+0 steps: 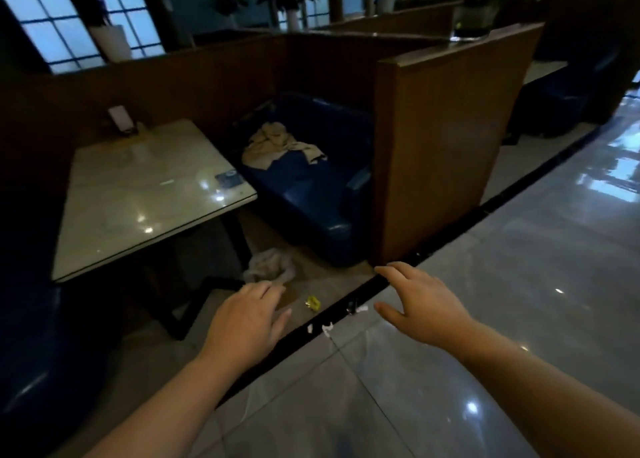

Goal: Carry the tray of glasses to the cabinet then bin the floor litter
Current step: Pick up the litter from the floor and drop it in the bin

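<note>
Your left hand [247,322] and right hand [417,301] reach forward low in the middle of the frame, palms down, fingers loosely spread, both empty and well apart from each other. Between them, on the floor, lie a small yellow wrapper [312,302] and white paper scraps [327,328] along a dark floor strip [485,211]. Just above your left hand, a crumpled white tissue [272,265] sits under the edge of the table [138,194]. Beyond it, at center, a blue sofa [311,201] carries a beige cloth [277,144], beside a wooden partition [443,138]. No tray of glasses is in view.
</note>
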